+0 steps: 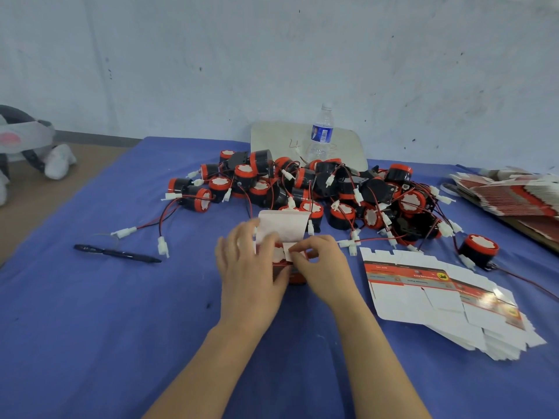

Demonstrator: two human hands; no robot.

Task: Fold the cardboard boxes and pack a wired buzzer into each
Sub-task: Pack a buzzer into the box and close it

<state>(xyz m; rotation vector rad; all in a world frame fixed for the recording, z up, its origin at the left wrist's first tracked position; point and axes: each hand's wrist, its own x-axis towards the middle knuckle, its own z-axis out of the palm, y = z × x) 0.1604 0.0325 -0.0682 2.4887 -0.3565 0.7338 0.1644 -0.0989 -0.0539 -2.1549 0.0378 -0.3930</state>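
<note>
Buzzer in open box

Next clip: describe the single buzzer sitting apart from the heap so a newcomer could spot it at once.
Start at the blue tablecloth, then find the heap of red-and-black buzzers across its middle. Off the heap's right end, just behind the fanned flat box blanks, one buzzer stands alone. Unlike the rest, it sits clear of the tangle, white-centred red face up.

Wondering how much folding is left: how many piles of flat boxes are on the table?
2. The near pile lies beside the right hand; the far pile sits at the picture's right edge, partly out of view.
</note>
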